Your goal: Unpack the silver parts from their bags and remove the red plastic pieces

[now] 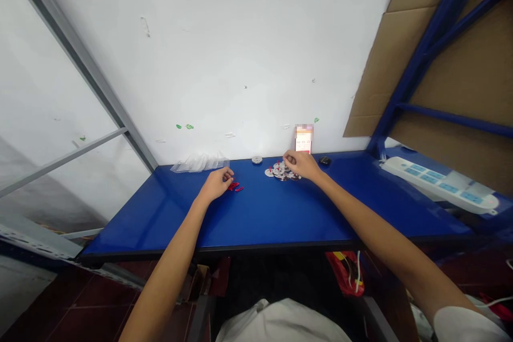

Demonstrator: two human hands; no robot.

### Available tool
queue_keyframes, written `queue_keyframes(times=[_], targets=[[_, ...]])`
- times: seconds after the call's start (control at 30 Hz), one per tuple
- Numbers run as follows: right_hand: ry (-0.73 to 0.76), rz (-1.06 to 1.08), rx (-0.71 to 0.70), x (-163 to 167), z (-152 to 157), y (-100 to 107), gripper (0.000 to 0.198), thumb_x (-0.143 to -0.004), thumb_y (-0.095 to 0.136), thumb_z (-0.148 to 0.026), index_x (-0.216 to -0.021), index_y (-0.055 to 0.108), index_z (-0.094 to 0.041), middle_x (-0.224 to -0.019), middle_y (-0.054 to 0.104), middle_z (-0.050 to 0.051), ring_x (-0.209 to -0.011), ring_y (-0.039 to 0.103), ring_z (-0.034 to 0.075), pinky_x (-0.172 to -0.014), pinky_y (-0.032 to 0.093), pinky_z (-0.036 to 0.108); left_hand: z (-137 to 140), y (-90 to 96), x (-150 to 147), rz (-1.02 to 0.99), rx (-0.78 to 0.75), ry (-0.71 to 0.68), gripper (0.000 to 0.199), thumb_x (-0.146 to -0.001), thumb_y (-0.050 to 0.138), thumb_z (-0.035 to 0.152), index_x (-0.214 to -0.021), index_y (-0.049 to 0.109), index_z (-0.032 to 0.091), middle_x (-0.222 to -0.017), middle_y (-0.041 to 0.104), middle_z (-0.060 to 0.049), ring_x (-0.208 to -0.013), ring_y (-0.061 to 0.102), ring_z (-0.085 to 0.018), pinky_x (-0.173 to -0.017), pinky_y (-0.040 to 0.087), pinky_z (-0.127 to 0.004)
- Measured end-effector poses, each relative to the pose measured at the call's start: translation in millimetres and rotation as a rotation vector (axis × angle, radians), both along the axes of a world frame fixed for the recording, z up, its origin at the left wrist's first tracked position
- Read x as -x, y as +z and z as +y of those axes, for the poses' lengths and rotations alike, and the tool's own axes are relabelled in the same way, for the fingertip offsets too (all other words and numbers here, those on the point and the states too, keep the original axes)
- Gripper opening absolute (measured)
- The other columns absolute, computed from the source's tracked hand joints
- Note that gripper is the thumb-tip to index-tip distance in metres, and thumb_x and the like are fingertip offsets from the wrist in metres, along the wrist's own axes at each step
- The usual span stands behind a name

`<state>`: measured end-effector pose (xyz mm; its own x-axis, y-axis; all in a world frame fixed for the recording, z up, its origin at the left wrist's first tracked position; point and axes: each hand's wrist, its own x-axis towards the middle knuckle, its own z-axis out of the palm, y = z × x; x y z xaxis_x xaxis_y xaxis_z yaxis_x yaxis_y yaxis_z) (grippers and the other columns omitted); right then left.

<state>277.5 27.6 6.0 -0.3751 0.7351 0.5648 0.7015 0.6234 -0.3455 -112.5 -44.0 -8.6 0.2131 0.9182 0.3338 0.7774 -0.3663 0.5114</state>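
Observation:
My left hand [217, 183] rests low over the blue table, its fingers curled together beside several small red pieces [239, 189]. Whether a red piece is between those fingertips is hidden. Further right, my right hand [303, 164] is closed in a pinch over a pile of round, shiny metal discs [281, 175]. Small red bits show on top of some discs. What the right fingertips hold, if anything, is too small to make out. Apart from the pile, a single round grey disc [257, 160] lies near the wall.
Clear plastic bags [200, 162] lie at the back left of the blue table [264, 219]. A phone with a lit screen [303, 141] leans on the wall behind my right hand. A small black object [325, 161] sits beside it. A white power strip [438, 184] is at the right.

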Motion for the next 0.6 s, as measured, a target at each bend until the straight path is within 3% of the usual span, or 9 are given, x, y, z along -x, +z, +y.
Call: queue_keyframes(times=[0.17,0.27,0.37,0.47,0.6], targets=[[0.006,-0.021,-0.005,7,-3,1,0.013,-0.097,0.061,-0.029,-0.097,0.073,-0.027,-0.079,0.077,0.001,-0.071,0.07,0.022,-0.062,0.043,0.031,1,1.4,0,-0.004,-0.069,0.038,0.019,-0.096,0.058,0.028,-0.106,0.073,0.022,-0.109,0.079,-0.008,-0.102,0.072,-0.026,-0.094,0.055,-0.041],[0.037,-0.095,-0.037,25,2,2,0.019,-0.101,0.057,-0.027,-0.106,0.075,-0.026,-0.094,0.079,0.004,-0.083,0.072,0.025,-0.07,0.048,0.034,1,1.1,-1,-0.026,-0.097,0.065,0.022,-0.101,0.053,0.028,-0.113,0.07,0.023,-0.108,0.079,-0.008,-0.1,0.073,-0.026,-0.093,0.055,-0.04],[0.137,-0.322,-0.092,56,17,1,0.029,-0.103,0.055,-0.021,-0.123,0.076,-0.021,-0.118,0.077,0.011,-0.107,0.07,0.029,-0.091,0.05,0.038,1,-0.2,-2,-0.037,-0.089,0.075,0.023,-0.103,0.049,0.027,-0.118,0.067,0.023,-0.105,0.079,-0.008,-0.099,0.074,-0.026,-0.091,0.056,-0.04],[0.134,-0.515,-0.034,88,38,1,0.033,-0.104,0.058,-0.02,-0.133,0.074,-0.019,-0.13,0.073,0.014,-0.116,0.068,0.029,-0.099,0.049,0.038,0,-0.2,-4,-0.037,-0.102,0.068,0.025,-0.102,0.05,0.024,-0.12,0.067,0.022,-0.107,0.08,-0.009,-0.101,0.075,-0.026,-0.093,0.056,-0.041],[0.124,-0.541,0.01,110,58,2,0.021,-0.098,0.073,-0.023,-0.117,0.083,-0.02,-0.121,0.077,0.014,-0.113,0.07,0.029,-0.094,0.05,0.034,-3,1.0,-6,-0.029,-0.115,0.069,0.026,-0.102,0.05,0.023,-0.12,0.068,0.022,-0.109,0.08,-0.009,-0.103,0.075,-0.026,-0.094,0.056,-0.041]])
